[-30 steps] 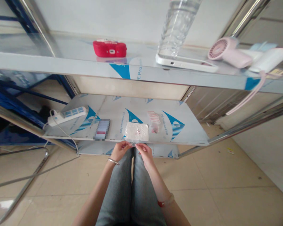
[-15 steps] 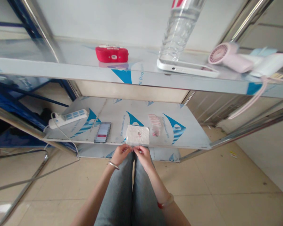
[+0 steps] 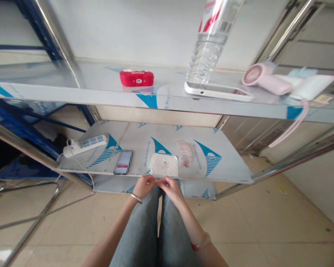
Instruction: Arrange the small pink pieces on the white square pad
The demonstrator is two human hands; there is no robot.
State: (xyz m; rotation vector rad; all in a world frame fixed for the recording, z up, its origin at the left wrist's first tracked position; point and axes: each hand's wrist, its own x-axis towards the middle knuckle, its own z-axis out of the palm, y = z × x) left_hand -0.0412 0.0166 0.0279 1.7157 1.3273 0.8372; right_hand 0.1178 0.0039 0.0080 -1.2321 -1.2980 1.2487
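Note:
My left hand (image 3: 143, 186) and my right hand (image 3: 169, 188) meet fingertip to fingertip over my knees, just in front of the lower shelf's edge. Both are closed in a pinch; whatever lies between the fingertips is too small to make out. Just beyond them, a white paper sheet (image 3: 164, 165) with small reddish bits on it lies at the shelf edge. Right of the sheet is a clear plastic packet (image 3: 184, 152) with pink strips and small red pieces. A phone with a blurred screen (image 3: 123, 162) lies to the left.
A white power strip (image 3: 85, 146) with a cable sits at the left of the lower shelf (image 3: 228, 163). On the upper shelf (image 3: 100, 95) stand a red case (image 3: 136, 78), a water bottle (image 3: 206, 55), a white phone (image 3: 218, 92) and a pink handheld fan (image 3: 267, 79). Metal posts flank both sides.
The whole view has shifted, so the shelves and their items sit slightly lower in the picture. My hands stay together, pinching at nearly the same place before the paper.

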